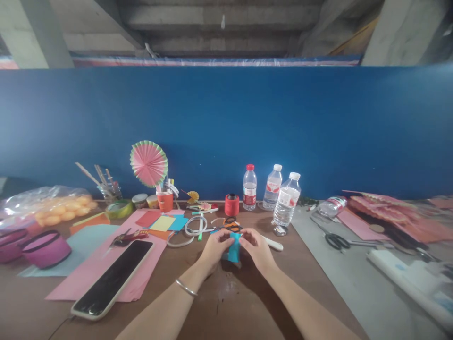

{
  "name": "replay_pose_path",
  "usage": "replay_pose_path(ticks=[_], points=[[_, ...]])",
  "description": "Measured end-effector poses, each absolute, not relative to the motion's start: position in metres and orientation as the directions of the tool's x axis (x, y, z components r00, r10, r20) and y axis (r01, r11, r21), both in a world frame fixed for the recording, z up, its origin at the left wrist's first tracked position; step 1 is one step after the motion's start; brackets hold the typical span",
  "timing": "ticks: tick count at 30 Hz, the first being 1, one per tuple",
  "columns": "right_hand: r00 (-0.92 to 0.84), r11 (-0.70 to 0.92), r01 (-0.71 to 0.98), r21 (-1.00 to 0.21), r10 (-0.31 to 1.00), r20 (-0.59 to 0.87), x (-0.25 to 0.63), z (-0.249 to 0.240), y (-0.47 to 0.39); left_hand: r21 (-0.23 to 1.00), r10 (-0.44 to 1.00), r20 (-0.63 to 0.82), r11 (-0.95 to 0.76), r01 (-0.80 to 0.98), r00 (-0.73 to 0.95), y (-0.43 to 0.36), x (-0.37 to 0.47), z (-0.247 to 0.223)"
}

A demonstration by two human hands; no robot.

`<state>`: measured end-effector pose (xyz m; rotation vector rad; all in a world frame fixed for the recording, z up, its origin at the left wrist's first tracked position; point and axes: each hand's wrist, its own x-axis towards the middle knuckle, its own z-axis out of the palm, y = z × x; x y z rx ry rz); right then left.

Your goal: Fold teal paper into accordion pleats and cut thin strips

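Between my two hands is a small piece of blue paper (233,249), held a little above the brown table (226,302). My left hand (216,246) pinches its left edge between thumb and fingers. On the other edge, my right hand (257,248) grips the paper in the same way. Just beyond my fingertips lie scissors with orange handles (231,227), partly hidden by the hands. A white handle-like object (272,243) sticks out from behind my right hand. Whether the paper is folded I cannot tell.
A phone (115,278) lies on pink paper (148,278) at left, near coloured paper squares (163,223). Behind my hands stand a red thread spool (231,205) and several water bottles (287,200). Black scissors (336,242) and a white power strip (399,274) are at right.
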<state>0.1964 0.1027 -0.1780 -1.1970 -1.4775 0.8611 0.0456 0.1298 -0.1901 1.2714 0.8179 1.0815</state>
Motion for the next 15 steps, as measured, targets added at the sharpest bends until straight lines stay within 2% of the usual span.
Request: replay_pose_path(ticks=[2,4,10,15], points=[[-0.045,0.127,0.188,-0.974,0.992,0.121,0.195,-0.184,0.108,0.986,0.931,0.142,-0.103,-0.132,0.335,0.131,0.045,-0.19],[-0.054,0.089,0.158,-0.984,0.995,0.081,0.194,-0.19,0.111,0.984,0.93,0.163,-0.13,-0.118,0.329,0.132,0.045,-0.19],[0.032,0.118,0.091,-0.989,0.992,0.122,0.196,-0.197,0.113,0.984,0.952,0.167,-0.144,-0.103,0.258,0.128,0.049,-0.188],[0.042,0.146,0.06,-0.987,0.988,0.148,0.194,-0.192,0.107,0.976,0.935,0.217,-0.199,-0.093,0.279,0.125,0.05,-0.188]])
